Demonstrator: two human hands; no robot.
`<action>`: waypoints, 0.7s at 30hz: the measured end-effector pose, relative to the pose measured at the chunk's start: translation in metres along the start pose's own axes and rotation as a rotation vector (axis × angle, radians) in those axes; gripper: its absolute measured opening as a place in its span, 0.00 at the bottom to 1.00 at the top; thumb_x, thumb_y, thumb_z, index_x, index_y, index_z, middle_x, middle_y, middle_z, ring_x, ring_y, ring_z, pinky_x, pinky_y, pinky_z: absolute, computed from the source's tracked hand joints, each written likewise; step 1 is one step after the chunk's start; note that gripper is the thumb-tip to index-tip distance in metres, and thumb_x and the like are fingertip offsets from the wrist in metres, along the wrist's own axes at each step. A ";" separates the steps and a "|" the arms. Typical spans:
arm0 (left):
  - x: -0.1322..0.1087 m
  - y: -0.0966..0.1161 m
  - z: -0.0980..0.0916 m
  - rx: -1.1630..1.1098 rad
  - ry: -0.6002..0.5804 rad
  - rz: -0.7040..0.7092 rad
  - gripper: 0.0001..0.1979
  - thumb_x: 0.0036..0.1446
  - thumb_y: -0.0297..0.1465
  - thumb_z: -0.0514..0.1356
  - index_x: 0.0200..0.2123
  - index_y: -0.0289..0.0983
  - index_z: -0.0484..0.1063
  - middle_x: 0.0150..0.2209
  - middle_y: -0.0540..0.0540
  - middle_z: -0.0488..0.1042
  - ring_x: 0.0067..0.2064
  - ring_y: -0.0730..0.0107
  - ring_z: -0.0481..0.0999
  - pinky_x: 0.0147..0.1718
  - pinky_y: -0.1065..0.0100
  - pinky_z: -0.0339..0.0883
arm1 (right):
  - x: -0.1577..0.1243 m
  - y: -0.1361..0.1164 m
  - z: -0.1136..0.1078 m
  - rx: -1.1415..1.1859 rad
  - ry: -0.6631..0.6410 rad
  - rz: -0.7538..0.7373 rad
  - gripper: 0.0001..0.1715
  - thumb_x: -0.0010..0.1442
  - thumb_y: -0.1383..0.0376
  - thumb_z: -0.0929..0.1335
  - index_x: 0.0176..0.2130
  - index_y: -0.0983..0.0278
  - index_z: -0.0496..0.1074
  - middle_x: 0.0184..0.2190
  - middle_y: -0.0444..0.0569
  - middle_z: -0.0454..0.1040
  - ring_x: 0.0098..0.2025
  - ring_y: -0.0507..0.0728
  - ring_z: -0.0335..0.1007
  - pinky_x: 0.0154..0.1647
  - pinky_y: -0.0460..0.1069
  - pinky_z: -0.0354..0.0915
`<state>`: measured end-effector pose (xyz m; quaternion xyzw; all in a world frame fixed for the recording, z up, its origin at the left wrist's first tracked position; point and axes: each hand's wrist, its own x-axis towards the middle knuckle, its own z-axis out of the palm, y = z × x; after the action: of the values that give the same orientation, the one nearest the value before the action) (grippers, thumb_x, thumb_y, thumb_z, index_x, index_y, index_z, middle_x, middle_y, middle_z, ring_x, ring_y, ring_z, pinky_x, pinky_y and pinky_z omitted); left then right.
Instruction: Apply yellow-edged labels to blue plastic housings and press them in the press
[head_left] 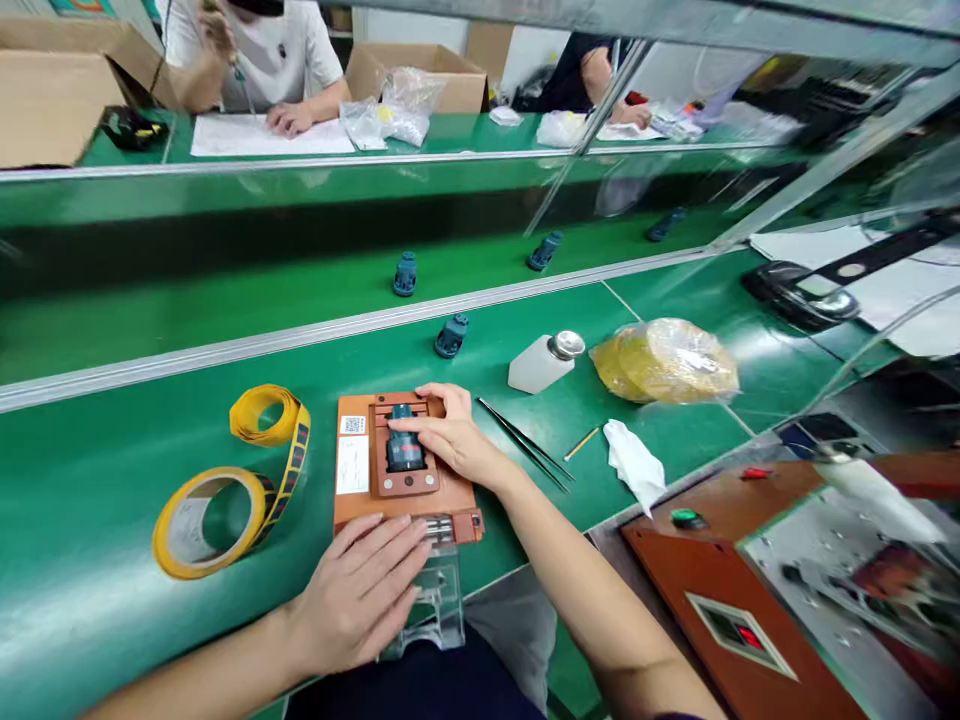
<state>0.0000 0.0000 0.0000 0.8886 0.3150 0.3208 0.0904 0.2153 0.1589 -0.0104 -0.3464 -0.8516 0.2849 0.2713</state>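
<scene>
A dark blue moulded housing (405,455) lies in the recess of a brown fixture block (360,405). My right hand (461,440) reaches over the block from the right, fingers apart, one digit lying across the housing and another at the block's far edge. My left hand (364,590) is flat, fingers stretched out, at the block's near edge and partly over a clear plastic cover (442,600). That cover is swung down towards me from a metal hinge (440,528). The undersides of both hands are hidden.
Left lies a yellow-edged label roll (172,530) with a loose strip. Right are black tweezers (525,445), a white bottle (540,365), a bagged yellow roll (667,360) and a cloth (634,465). Behind stand blue parts (451,336). Two people work across the bench.
</scene>
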 end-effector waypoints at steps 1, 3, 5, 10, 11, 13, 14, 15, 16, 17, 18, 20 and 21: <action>-0.001 0.000 -0.005 0.006 0.032 0.012 0.24 0.61 0.20 0.60 0.61 0.27 0.69 0.59 0.35 0.75 0.65 0.55 0.68 0.65 0.54 0.56 | 0.000 -0.006 -0.004 -0.013 0.042 0.040 0.21 0.74 0.56 0.59 0.55 0.55 0.76 0.58 0.53 0.61 0.62 0.64 0.54 0.67 0.63 0.51; 0.001 -0.002 -0.013 -0.003 0.111 -0.021 0.24 0.61 0.18 0.59 0.60 0.30 0.69 0.56 0.36 0.77 0.62 0.57 0.71 0.62 0.54 0.59 | 0.000 -0.019 -0.009 -0.066 0.080 0.104 0.22 0.70 0.51 0.64 0.54 0.60 0.74 0.53 0.55 0.66 0.58 0.64 0.59 0.62 0.62 0.59; 0.012 -0.008 -0.020 -0.031 0.222 -0.129 0.24 0.60 0.18 0.60 0.59 0.35 0.71 0.53 0.39 0.79 0.58 0.60 0.74 0.60 0.55 0.62 | 0.001 -0.032 -0.010 -0.173 0.048 0.148 0.29 0.61 0.45 0.71 0.49 0.64 0.73 0.47 0.55 0.69 0.52 0.65 0.63 0.54 0.61 0.65; 0.074 -0.046 -0.026 -0.442 0.476 -0.735 0.15 0.60 0.31 0.65 0.51 0.44 0.78 0.55 0.43 0.76 0.59 0.57 0.71 0.62 0.54 0.60 | 0.006 -0.060 -0.008 -0.368 -0.019 0.174 0.28 0.52 0.45 0.77 0.36 0.64 0.70 0.39 0.55 0.73 0.43 0.65 0.69 0.44 0.59 0.68; 0.087 -0.054 -0.027 -0.580 0.492 -0.834 0.16 0.59 0.35 0.66 0.51 0.44 0.78 0.56 0.42 0.75 0.60 0.55 0.70 0.61 0.53 0.61 | 0.006 -0.064 -0.011 -0.358 0.014 0.164 0.28 0.51 0.47 0.78 0.37 0.65 0.70 0.39 0.55 0.74 0.43 0.65 0.70 0.45 0.58 0.68; 0.108 -0.064 -0.028 -0.808 0.456 -0.909 0.21 0.57 0.41 0.68 0.53 0.41 0.77 0.57 0.39 0.75 0.58 0.52 0.73 0.56 0.54 0.68 | 0.002 -0.072 -0.020 -0.311 0.084 0.127 0.29 0.51 0.50 0.79 0.42 0.65 0.70 0.41 0.55 0.75 0.44 0.65 0.72 0.47 0.59 0.68; 0.116 -0.066 -0.029 -0.881 0.423 -0.895 0.23 0.56 0.43 0.68 0.52 0.39 0.77 0.55 0.37 0.76 0.55 0.52 0.76 0.53 0.55 0.71 | -0.002 -0.076 -0.026 -0.274 0.115 0.106 0.29 0.52 0.52 0.79 0.45 0.65 0.70 0.42 0.55 0.76 0.45 0.65 0.73 0.48 0.59 0.68; 0.122 -0.065 -0.030 -0.929 0.392 -0.867 0.24 0.56 0.45 0.68 0.51 0.38 0.78 0.52 0.36 0.78 0.52 0.53 0.78 0.49 0.56 0.73 | -0.006 -0.080 -0.032 -0.225 0.149 0.087 0.30 0.53 0.53 0.78 0.48 0.65 0.69 0.44 0.54 0.77 0.46 0.65 0.73 0.50 0.59 0.68; 0.127 -0.063 -0.031 -0.978 0.369 -0.842 0.23 0.56 0.46 0.68 0.50 0.37 0.78 0.50 0.36 0.79 0.49 0.54 0.79 0.47 0.57 0.75 | -0.011 -0.084 -0.038 -0.160 0.186 0.076 0.31 0.55 0.54 0.78 0.51 0.64 0.68 0.47 0.54 0.77 0.48 0.65 0.73 0.51 0.58 0.67; 0.131 -0.059 -0.033 -1.026 0.363 -0.820 0.23 0.56 0.46 0.67 0.49 0.37 0.78 0.49 0.37 0.80 0.48 0.56 0.80 0.46 0.59 0.75 | -0.016 -0.087 -0.042 -0.080 0.220 0.079 0.32 0.55 0.54 0.78 0.53 0.63 0.68 0.49 0.54 0.77 0.50 0.64 0.73 0.52 0.57 0.67; 0.134 -0.053 -0.034 -1.072 0.378 -0.804 0.22 0.57 0.46 0.67 0.48 0.38 0.78 0.48 0.38 0.80 0.47 0.58 0.80 0.46 0.60 0.75 | -0.021 -0.091 -0.045 0.014 0.242 0.097 0.32 0.57 0.54 0.77 0.54 0.62 0.67 0.50 0.53 0.76 0.50 0.62 0.73 0.52 0.56 0.67; 0.138 -0.042 -0.035 -1.165 0.439 -0.780 0.19 0.57 0.44 0.68 0.48 0.40 0.78 0.49 0.41 0.80 0.46 0.62 0.80 0.46 0.64 0.75 | -0.028 -0.096 -0.047 0.208 0.255 0.174 0.26 0.61 0.53 0.73 0.54 0.60 0.68 0.47 0.49 0.77 0.45 0.58 0.74 0.46 0.52 0.67; 0.139 -0.036 -0.035 -1.208 0.472 -0.772 0.18 0.57 0.42 0.68 0.47 0.40 0.78 0.50 0.41 0.80 0.46 0.63 0.80 0.46 0.65 0.75 | -0.030 -0.099 -0.046 0.286 0.248 0.222 0.23 0.63 0.52 0.71 0.52 0.60 0.68 0.42 0.47 0.77 0.39 0.56 0.73 0.40 0.50 0.66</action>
<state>0.0427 0.1128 0.0855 0.4189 0.3842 0.5652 0.5979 0.2215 0.0914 0.0800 -0.4286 -0.7192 0.3861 0.3872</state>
